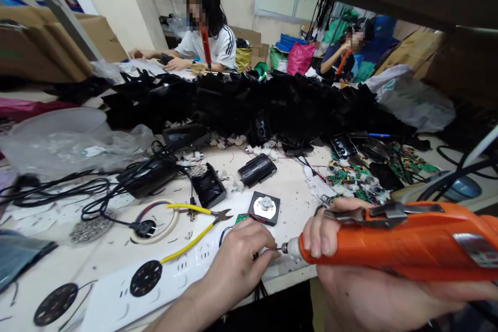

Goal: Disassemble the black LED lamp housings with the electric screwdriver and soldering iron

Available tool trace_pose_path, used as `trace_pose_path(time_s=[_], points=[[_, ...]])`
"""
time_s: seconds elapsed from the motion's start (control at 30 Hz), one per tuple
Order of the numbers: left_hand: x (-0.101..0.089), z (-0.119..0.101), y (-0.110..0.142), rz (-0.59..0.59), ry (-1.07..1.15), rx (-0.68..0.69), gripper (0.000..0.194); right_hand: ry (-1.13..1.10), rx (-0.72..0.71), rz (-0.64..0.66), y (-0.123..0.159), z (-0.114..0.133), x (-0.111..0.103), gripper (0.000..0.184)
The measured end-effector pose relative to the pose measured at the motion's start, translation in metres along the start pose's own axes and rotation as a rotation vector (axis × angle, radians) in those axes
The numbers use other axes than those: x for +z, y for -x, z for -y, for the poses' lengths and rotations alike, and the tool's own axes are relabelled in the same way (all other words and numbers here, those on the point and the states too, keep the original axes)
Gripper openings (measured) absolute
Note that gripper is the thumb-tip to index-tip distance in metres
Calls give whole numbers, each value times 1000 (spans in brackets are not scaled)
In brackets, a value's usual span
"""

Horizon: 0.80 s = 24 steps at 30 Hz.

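Observation:
My right hand [361,290] is wrapped round an orange electric screwdriver [392,241], which lies level with its bit pointing left. Close to the bit's tip, my left hand [241,251] has thumb and fingers pinched together; the fingers hide whatever small piece is between them. Just behind the left hand sits a square black part with a white round centre [266,205], and beside it a small green circuit board [243,218]. Yellow-handled cutters [194,236] lie to the left, across a white power strip [171,282] that bears a black perforated disc [146,278].
A heap of black plastic casings [272,98] spans the back of the table. Circuit boards [361,176] are piled at right. At left are black cables [97,187], a tape roll [171,225] and a clear bag [78,145]. Two people [225,46] sit beyond the heap.

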State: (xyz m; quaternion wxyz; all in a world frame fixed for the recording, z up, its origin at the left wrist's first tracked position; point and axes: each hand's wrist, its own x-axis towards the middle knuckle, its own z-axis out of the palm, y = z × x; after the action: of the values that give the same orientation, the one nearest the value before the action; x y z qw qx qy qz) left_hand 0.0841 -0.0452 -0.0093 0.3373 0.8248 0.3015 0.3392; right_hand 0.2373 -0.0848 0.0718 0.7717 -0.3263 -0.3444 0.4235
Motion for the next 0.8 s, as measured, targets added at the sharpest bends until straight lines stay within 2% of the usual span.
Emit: trace_pose_path(time_s=[0.17,0.33,0.43,0.63,0.73,0.8], points=[[4,2,2,-46,33,38,9,1,-33,10,1,0,5,92],[8,1,1,-137,-70,60,13,67,-23,8,-4,0,7,90],[10,0,-3,-153,-101,15,14,102,-13,-10,-14,-3,6,88],[9,-5,-17,-144,-117,-82,13,118,-5,-177,-43,-14,4,71],[7,-12,-22,-126,-58,-158,15,135,3,-159,-57,-20,4,56],[4,-15,-25,-111,-36,-215,16,151,25,-132,-63,-22,5,53]])
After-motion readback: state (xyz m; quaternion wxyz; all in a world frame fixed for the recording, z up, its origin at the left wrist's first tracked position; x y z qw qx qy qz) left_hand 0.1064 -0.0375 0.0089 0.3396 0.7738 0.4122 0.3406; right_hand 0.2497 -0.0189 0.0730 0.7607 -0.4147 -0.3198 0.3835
